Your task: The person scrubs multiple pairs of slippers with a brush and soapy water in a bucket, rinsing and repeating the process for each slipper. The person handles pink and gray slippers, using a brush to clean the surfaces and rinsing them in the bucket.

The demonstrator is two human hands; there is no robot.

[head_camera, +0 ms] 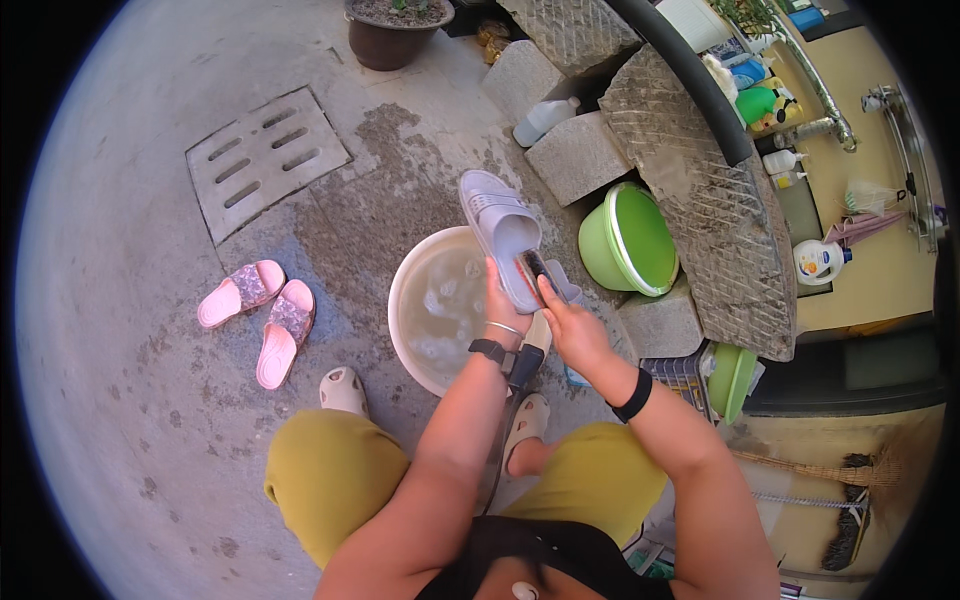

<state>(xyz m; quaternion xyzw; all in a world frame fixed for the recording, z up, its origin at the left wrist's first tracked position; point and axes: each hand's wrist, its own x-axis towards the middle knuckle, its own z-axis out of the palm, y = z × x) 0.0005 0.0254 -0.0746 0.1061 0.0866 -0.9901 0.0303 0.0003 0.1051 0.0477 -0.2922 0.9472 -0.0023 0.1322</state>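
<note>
Above the right rim of a round basin (397, 334) of cloudy, sudsy water, I hold a pale lavender slide sandal (491, 214). My left hand (504, 304) grips it near the heel from the left side. In my right hand (574, 326) is a scrub brush (541, 271) with dark and red parts, laid against the heel end of the footbed. A second pale slipper (564, 281) shows partly behind my right hand, on the ground beside the basin. My hands hide part of the sandal's heel.
Pink patterned slides (289, 334) lie left of my feet. A slotted drain cover (266, 161) is set in the concrete. At right stand a green bucket (600, 244), a stone slab (705, 202), a plastic jug (546, 120) and a dark crate (675, 379). A flowerpot (397, 37) stands farther off.
</note>
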